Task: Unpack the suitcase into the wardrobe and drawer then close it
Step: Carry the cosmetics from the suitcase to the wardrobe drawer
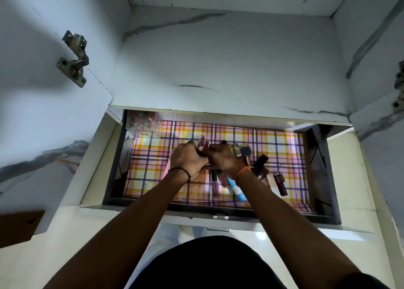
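Observation:
An open drawer point(220, 211) lined with pink, yellow and purple checked paper sits below the wardrobe shelf. Both my hands are inside it, close together over a heap of cosmetics. My left hand point(188, 158) curls around several pinkish lipstick tubes point(202, 143). My right hand point(223, 157) grips the same bunch from the right. Under my wrists lie lip-gloss tubes point(215, 182), a blue and white tube point(237, 190), dark red bottles point(281, 181) and a grey-headed brush point(246, 152). The suitcase is out of sight.
A clear plastic box point(144, 122) with small coloured items stands in the drawer's back left corner. Above is a marble-patterned wardrobe shelf point(229, 66). Metal hinges point(75, 57) sit on the open left door. A brown wooden surface point(19, 225) juts in at lower left.

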